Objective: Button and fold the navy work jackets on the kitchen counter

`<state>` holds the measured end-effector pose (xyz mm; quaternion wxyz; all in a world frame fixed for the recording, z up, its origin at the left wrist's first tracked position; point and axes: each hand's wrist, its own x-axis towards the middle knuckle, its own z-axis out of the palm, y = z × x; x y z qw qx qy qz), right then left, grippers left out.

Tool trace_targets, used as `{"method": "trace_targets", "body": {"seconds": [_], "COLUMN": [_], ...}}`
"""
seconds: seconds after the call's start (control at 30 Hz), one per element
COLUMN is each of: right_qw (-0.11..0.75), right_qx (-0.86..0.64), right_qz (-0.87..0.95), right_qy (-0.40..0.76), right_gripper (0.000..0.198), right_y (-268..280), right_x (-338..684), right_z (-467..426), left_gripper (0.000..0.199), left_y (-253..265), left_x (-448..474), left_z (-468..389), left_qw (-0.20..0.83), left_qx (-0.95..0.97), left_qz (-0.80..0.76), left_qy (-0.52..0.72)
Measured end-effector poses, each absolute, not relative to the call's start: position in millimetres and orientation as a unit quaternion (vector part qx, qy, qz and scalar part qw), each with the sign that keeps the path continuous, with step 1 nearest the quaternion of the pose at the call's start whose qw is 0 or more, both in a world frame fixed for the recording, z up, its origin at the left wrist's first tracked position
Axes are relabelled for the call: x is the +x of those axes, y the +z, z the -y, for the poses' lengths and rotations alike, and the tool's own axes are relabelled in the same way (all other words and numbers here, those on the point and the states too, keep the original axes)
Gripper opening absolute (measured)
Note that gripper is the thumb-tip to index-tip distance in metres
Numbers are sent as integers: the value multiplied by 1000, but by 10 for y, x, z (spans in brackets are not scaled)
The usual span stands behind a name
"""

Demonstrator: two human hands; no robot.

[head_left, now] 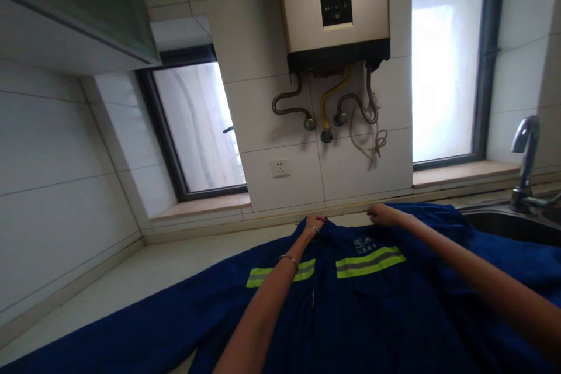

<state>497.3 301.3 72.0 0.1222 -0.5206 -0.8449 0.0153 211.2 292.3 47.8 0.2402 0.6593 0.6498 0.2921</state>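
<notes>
A dark blue work jacket lies spread over the countertop, front side up. It has yellow-green and grey reflective bands across the chest and a small pale print above one band. My left hand is closed on the collar, with bracelets on the wrist and forearm. Farther right, my right hand is closed at the jacket's upper shoulder edge; the fabric in its fingers is mostly hidden. One sleeve stretches to the lower left, and the other side lies bunched toward the sink.
A sink with a chrome faucet is at the right, beside the jacket. Pale countertop shows at the left. On the tiled wall ahead are a water heater with hoses, a socket and two windows. A cabinet overhangs the upper left.
</notes>
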Motion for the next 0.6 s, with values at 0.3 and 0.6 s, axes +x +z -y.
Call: {"method": "trace_targets", "body": {"seconds": [0.3, 0.6], "right_qw": [150, 185], "right_qx": [-442, -375], "right_qz": [879, 885], "right_qy": [100, 207], "right_gripper": [39, 47], "right_y": [434, 323], "right_x": [3809, 3819], "right_z": [-3066, -2955], "left_gripper": [19, 24], "left_y": [653, 942], "left_x": [2221, 2210], "left_z": [-2850, -2941], "left_qw": [119, 135], "left_qx": [714, 686], "left_qz": [-667, -698], "left_qy": [179, 155]}}
